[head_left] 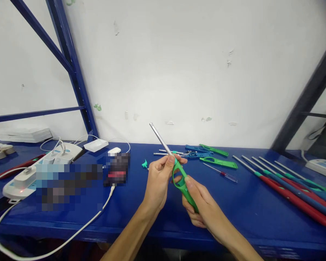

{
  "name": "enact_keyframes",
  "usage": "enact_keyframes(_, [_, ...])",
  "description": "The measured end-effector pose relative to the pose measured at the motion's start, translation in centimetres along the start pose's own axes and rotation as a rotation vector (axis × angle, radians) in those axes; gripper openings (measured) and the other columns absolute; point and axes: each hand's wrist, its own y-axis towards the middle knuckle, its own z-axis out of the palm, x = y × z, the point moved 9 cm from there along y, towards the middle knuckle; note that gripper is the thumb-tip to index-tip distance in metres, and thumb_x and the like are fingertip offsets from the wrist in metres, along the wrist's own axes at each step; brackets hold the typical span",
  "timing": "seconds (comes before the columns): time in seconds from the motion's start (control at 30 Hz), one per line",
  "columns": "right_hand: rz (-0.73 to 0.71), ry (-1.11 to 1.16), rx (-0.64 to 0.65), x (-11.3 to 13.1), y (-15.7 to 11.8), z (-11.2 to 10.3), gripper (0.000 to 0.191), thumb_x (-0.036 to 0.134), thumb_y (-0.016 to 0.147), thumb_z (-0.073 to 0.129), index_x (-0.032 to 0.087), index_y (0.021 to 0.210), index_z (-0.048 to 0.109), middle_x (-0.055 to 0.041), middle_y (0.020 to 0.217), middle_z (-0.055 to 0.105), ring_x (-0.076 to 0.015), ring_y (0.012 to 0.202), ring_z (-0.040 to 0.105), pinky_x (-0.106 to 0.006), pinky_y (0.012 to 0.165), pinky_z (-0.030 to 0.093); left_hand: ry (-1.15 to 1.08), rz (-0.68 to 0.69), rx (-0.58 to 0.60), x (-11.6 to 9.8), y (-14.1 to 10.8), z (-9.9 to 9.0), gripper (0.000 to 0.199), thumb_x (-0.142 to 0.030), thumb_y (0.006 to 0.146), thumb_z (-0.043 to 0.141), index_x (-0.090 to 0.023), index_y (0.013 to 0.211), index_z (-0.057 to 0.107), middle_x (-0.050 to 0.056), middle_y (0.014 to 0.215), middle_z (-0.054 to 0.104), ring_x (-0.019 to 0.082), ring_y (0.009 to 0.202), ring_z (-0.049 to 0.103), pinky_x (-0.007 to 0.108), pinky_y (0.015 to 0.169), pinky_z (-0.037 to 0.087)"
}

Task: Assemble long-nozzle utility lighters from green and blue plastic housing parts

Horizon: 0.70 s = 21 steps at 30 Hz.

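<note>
A green long-necked lighter point(181, 184) with a silver metal tube is held above the blue table, its tube tilted up to the left. My left hand point(159, 179) pinches it where the tube meets the green body. Around the green handle, lower down, are the fingers of my right hand point(198, 203). Behind my hands lie green casing halves point(218, 162), blue casing parts point(197, 155) and thin metal tubes. A screwdriver point(222, 173) with a clear and red handle rests right of them. Left of my left hand is a small teal part point(145, 164).
Several red, blue and green lighters point(293, 199) lie at the right of the blue table point(233, 214). On the left are a white power strip point(24, 183), a cable point(89, 226), a blurred dark device point(118, 170) and a white box point(96, 145). A blue metal frame point(77, 79) stands behind.
</note>
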Motion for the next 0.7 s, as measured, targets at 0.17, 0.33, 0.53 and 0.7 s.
enact_keyframes(0.17, [0.008, 0.001, -0.006, -0.3, 0.1, 0.1, 0.058, 0.077, 0.094, 0.05, 0.027, 0.122, 0.049, 0.0135, 0.058, 0.038, -0.0028, 0.039, 0.017, -0.014, 0.034, 0.016, -0.013, 0.002, 0.015, 0.1, 0.0, 0.2, 0.046, -0.057, 0.077, 0.086, -0.012, 0.089, 0.077, 0.014, 0.099, 0.078, 0.013, 0.067, 0.057, 0.022, 0.052, 0.036])
enact_keyframes(0.33, [0.041, 0.01, 0.04, 0.9, -0.8, -0.3, 0.059, 0.075, 0.094, 0.052, 0.031, 0.132, 0.047, 0.0123, 0.062, 0.042, -0.0025, 0.042, 0.016, -0.014, 0.038, 0.017, -0.06, 0.0, 0.079, -0.3, -0.1, 0.8, 0.04, -0.052, 0.083, 0.082, -0.013, 0.094, 0.076, 0.013, 0.095, 0.079, 0.017, 0.072, 0.063, 0.025, 0.066, 0.046])
enact_keyframes(0.53, [-0.022, 0.265, 0.156, 2.9, -1.4, -0.1, 0.048, 0.055, 0.097, 0.063, 0.026, 0.135, 0.054, 0.0017, 0.078, 0.054, -0.0067, 0.054, 0.037, -0.018, 0.044, 0.026, 0.003, 0.009, 0.101, -1.7, 0.0, 0.5, 0.043, -0.051, 0.09, 0.076, -0.012, 0.107, 0.074, 0.014, 0.098, 0.078, 0.022, 0.089, 0.068, 0.029, 0.082, 0.049])
enact_keyframes(0.7, [0.075, 0.384, 0.25, 2.2, -1.5, 0.0, 0.056, 0.046, 0.093, 0.07, 0.031, 0.144, 0.052, 0.0011, 0.083, 0.05, -0.0065, 0.056, 0.033, -0.017, 0.042, 0.018, 0.101, -0.047, 0.052, -1.3, 0.2, -0.4, 0.051, -0.052, 0.092, 0.072, -0.01, 0.12, 0.067, 0.013, 0.1, 0.075, 0.018, 0.082, 0.065, 0.031, 0.085, 0.05])
